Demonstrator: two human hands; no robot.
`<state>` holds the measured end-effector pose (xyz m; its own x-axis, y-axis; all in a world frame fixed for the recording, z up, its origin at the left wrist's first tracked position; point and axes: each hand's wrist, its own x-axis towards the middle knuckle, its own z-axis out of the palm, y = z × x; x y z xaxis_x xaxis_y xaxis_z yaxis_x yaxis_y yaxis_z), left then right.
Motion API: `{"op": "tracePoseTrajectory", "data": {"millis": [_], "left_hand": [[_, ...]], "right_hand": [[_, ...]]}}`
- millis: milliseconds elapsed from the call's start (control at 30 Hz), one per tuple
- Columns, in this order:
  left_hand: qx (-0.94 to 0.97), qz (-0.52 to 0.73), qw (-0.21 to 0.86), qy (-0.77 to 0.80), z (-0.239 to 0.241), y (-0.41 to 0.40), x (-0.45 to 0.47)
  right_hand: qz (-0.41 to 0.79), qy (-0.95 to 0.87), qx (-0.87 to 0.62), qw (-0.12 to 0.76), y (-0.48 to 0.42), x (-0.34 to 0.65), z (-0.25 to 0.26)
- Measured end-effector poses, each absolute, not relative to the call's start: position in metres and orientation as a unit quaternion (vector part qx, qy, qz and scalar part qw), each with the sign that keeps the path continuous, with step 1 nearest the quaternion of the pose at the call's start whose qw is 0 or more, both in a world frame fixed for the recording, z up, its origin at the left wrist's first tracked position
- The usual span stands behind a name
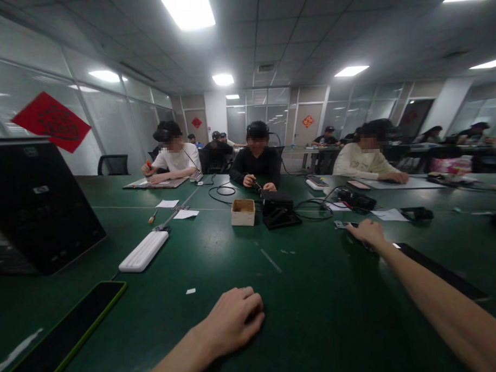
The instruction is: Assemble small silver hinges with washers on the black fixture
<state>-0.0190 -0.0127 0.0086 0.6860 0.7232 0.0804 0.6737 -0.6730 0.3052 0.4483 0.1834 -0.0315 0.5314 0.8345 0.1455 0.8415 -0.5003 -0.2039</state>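
My left hand rests on the green tabletop near the front, its fingers curled in loosely. Nothing shows in it, and the palm side is hidden. A small white scrap lies to its left. Out to the right, my right hand reaches across the table with its fingers closed on a slim dark object with a silver end. Part of that object is under the hand, and its exact kind is unclear. A dark flat slab lies beside my right forearm.
An open cardboard box and a black stand with cables are mid-table. At left are a white power bank, a green-edged phone and a black HP computer. Several people sit across the table.
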Motion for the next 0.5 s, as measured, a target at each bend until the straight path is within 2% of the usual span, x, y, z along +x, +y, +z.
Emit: {"op": "tracePoseTrajectory", "data": {"millis": [233,500], "left_hand": [[0.914,0.1,0.124,0.373,0.005,-0.01,-0.019],[0.914,0.089,0.124,0.375,0.007,-0.011,-0.019]], "right_hand": [[-0.046,-0.511,-0.856,0.055,0.165,0.443,-0.027],[-0.005,-0.538,-0.842,0.044,0.172,0.446,-0.023]]}}
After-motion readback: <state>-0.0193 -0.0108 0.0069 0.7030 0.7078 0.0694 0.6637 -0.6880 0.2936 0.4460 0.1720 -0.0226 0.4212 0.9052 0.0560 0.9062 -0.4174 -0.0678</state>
